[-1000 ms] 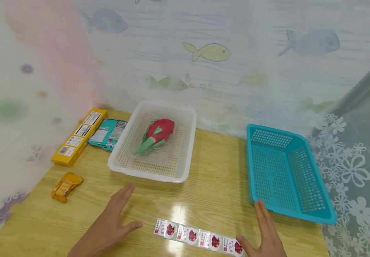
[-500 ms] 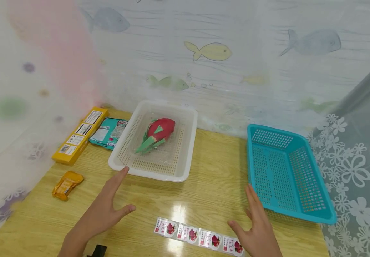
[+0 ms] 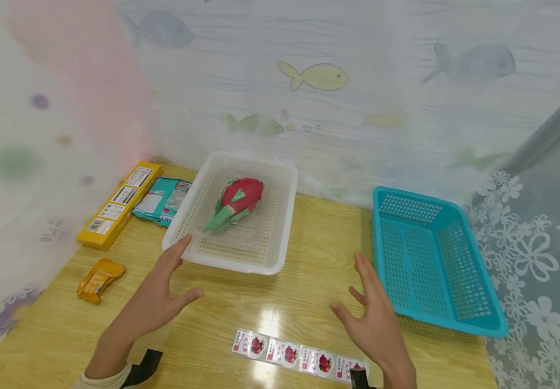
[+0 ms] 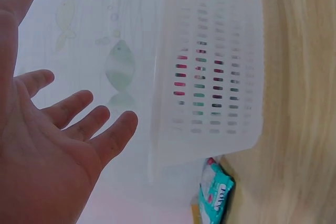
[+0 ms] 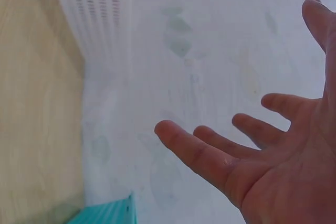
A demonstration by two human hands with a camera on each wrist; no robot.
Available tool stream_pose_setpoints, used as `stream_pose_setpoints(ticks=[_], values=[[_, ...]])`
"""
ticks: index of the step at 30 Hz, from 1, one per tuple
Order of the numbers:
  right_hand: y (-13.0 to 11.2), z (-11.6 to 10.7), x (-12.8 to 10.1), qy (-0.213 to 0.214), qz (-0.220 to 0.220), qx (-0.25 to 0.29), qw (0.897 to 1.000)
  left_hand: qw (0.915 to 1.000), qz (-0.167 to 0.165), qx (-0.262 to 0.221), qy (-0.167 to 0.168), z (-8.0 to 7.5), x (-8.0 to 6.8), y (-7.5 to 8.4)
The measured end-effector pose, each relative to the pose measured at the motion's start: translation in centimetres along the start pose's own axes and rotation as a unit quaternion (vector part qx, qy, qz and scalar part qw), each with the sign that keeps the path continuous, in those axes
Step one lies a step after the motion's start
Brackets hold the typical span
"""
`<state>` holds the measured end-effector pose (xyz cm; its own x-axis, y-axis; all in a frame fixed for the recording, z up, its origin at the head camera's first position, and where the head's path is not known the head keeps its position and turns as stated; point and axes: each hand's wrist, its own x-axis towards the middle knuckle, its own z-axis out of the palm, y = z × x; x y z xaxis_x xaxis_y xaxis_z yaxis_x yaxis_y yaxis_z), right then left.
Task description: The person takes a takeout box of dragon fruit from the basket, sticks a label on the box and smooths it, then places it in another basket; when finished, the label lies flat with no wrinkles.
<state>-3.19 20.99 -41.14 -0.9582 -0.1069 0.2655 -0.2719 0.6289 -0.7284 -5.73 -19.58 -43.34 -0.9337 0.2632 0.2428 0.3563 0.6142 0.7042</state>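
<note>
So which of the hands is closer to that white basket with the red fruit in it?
The left hand: its fingertips reach the white basket at its near corner. The right hand hovers off to its right, beside the blue basket.

Sticker strip (image 3: 304,359) end behind right wrist.

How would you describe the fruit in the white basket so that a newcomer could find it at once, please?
Start at the wooden table and find the white basket near its back edge, left of the teal basket. Inside it lies the dragon fruit. It is the only thing in either basket, bright red with green leafy tips.
</note>
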Motion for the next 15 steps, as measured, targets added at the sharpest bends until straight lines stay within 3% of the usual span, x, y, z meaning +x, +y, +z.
stream_pose_setpoints(ticks=[7,15], values=[[-1.2,0.3,2.6,-0.009,-0.035,0.033,0.999,0.9993,0.018,-0.033,0.003,-0.7,1.6,-0.2],[-2.3,0.9,4.9,-0.023,-0.045,0.058,0.997,0.9982,0.037,-0.047,0.007,-1.3,3.0,-0.5]])
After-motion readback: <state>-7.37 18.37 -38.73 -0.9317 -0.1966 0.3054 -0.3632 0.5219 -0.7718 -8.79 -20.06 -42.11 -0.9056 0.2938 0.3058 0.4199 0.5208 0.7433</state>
